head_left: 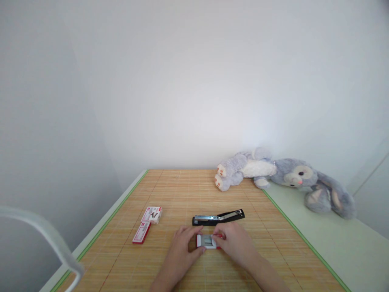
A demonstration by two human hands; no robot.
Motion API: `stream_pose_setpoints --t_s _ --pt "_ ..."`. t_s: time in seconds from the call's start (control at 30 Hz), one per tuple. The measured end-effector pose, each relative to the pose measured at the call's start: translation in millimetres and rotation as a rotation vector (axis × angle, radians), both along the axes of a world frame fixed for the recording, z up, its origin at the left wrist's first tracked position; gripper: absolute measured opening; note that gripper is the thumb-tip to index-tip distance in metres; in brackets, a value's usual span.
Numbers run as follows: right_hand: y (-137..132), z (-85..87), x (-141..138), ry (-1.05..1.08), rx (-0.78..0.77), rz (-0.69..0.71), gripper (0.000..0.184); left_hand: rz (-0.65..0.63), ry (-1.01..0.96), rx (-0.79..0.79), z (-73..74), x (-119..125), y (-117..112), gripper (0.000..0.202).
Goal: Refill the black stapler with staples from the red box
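A small red-and-white staple box lies on the bamboo mat with its grey inside showing. My left hand closes round its left end, thumb at the near edge and fingers at the far edge. At the right end, my right hand pinches a pale flap of the box between thumb and finger; its other fingers are curled. Just beyond both hands rests a black stapler, spread open with its metal staple channel exposed.
Two more red-and-white boxes, one upper and one lower, touch on the left of the bamboo mat. A grey plush rabbit lies across the back right edge. A white curved bar stands at the left.
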State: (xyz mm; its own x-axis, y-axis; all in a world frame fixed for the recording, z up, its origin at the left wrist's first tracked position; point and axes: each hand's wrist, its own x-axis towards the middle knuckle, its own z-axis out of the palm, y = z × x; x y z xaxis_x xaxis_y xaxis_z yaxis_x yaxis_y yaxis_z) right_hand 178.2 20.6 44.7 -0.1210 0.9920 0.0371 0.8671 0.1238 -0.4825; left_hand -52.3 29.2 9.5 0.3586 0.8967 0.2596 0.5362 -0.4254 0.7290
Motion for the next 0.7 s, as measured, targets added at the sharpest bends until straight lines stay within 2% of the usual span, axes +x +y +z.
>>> stream_pose_setpoints --t_s 0.13,0.27,0.47,0.7 --pt "15.8 4.1 -30.1 -0.195 -0.007 0.136 0.015 -0.005 -0.018 -0.006 3.1 0.7 -0.7 0.053" --pt "23.0 7.4 -35.5 -0.228 0.023 0.197 0.014 -0.016 -0.012 -0.012 7.2 2.7 -1.5 0.050" --pt "17.0 13.3 -4.1 -0.059 0.047 0.211 0.015 0.006 -0.002 -0.026 2.7 3.4 -0.5 0.053" --pt "4.3 -1.2 32.7 0.097 -0.006 0.154 0.016 0.007 0.027 0.008 8.8 3.1 -3.8 0.050"
